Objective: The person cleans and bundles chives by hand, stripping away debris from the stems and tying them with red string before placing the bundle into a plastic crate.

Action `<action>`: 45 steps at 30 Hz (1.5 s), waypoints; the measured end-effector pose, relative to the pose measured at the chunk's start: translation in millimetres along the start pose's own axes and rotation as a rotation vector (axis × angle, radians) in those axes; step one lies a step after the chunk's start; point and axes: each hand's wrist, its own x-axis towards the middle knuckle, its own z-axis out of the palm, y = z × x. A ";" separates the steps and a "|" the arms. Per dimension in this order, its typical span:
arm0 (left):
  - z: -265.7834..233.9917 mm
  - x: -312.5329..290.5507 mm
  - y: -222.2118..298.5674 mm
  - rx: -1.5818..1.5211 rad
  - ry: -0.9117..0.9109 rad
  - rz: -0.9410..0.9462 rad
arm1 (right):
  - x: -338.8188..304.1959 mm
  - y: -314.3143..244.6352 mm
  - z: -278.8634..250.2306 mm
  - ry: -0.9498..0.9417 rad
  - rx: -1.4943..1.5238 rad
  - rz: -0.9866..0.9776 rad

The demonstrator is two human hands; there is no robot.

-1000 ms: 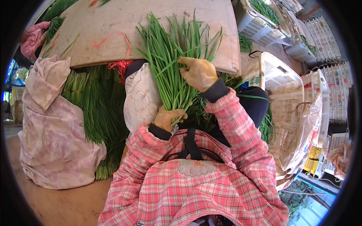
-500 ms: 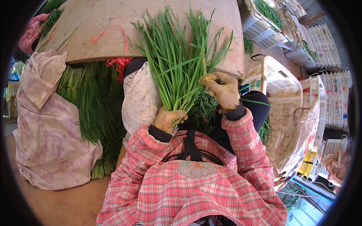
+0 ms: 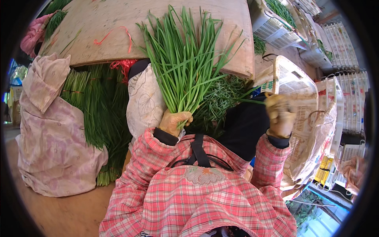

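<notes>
My left hand point(image 3: 175, 121), in a dirty tan glove, is closed round the lower ends of a bunch of green chives point(image 3: 183, 67). The blades fan upward and away over the table edge. Off to the right, beside the tall white basket, my gloved right hand point(image 3: 281, 114) is curled and smeared by motion. A long green chive leaf point(image 3: 252, 101) stretches leftward from its fingers. Between my knees lies a heap of loose leaves point(image 3: 221, 98), partly behind the bunch.
Ahead is a wooden table point(image 3: 106, 19) with red string point(image 3: 128, 37) on it. Bundled chives point(image 3: 106, 118) lie at left beside a pale cloth point(image 3: 55, 138). A soiled white plastic basket point(image 3: 296, 85) stands close on my right, with more crates point(image 3: 276, 29) beyond.
My right hand has swung from beside the bunch out to the right, drawing a leaf with it. The left hand keeps its hold nearly in place; the bunch's blades have come closer together.
</notes>
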 end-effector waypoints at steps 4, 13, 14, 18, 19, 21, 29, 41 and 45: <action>-0.6 3.6 -0.7 0.029 -0.024 0.005 | -8.0 55.1 32.7 -0.449 -1.377 -0.063; -4.0 3.1 -5.8 0.099 0.077 0.043 | 71.1 48.9 122.7 -0.202 -0.856 -0.039; -1.3 2.9 -5.3 0.122 0.080 0.053 | 71.8 57.0 122.4 -0.218 -0.858 -0.069; 6.0 0.8 -4.0 0.156 0.144 0.064 | 63.4 73.5 115.3 -0.256 -0.665 -0.049; 6.2 0.5 -3.5 0.167 0.138 0.069 | 61.1 72.1 111.9 -0.265 -0.509 -0.010; 6.7 0.5 -2.0 0.189 0.125 0.079 | 53.0 63.6 110.3 -0.217 -0.242 0.086; 2.4 1.2 -0.7 0.198 0.057 0.016 | 70.2 46.5 96.0 0.028 -0.255 -0.043; 2.2 1.6 -1.9 0.112 0.025 -0.028 | 93.1 8.6 40.0 0.102 -0.334 0.112; 4.4 3.6 -4.7 0.140 0.036 -0.039 | 52.7 47.6 35.0 -0.246 -0.830 -0.070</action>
